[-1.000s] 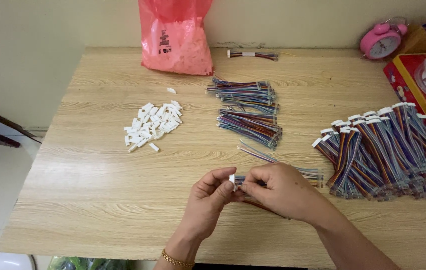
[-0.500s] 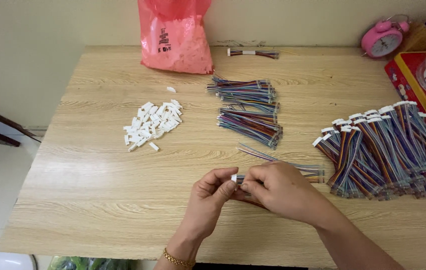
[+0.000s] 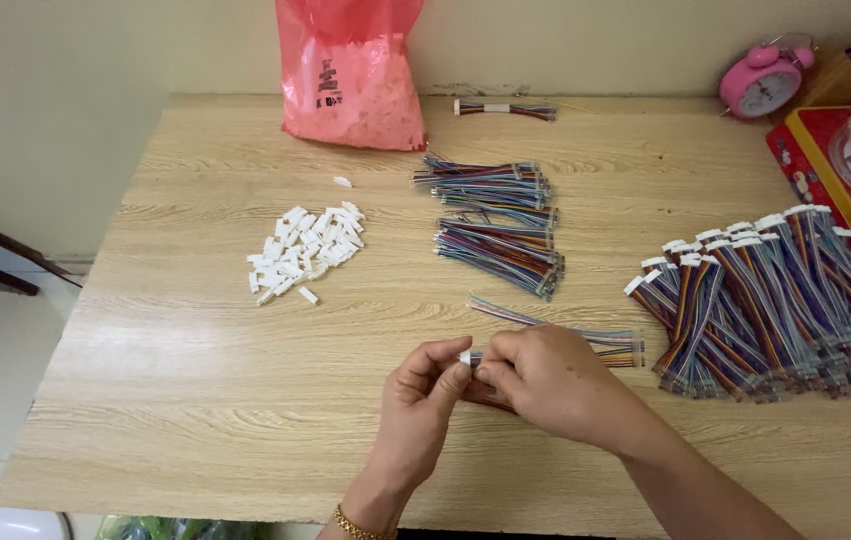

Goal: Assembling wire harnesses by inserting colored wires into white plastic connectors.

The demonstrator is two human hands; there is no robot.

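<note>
Both hands meet above the wooden table [image 3: 176, 390] near its front edge. My left hand [image 3: 424, 400] pinches a small white connector [image 3: 466, 356] between thumb and fingertips. My right hand [image 3: 546, 380] grips a flat multicoloured ribbon wire [image 3: 614, 345] whose far end sticks out to the right; its near end meets the connector. A heap of loose white connectors [image 3: 308, 250] lies to the left. Two bundles of bare coloured wires [image 3: 498, 215] lie behind the hands. A large pile of wires fitted with white connectors [image 3: 766, 295] lies on the right.
A pink plastic bag [image 3: 351, 75] of white parts leans at the back wall. One tied wire bundle [image 3: 504, 108] lies beside it. A pink alarm clock [image 3: 766, 82] and a red tin [image 3: 850, 170] holding a clear bag stand at the back right.
The hands have hardly moved; the fingers shifted slightly on the connector and wire end.
</note>
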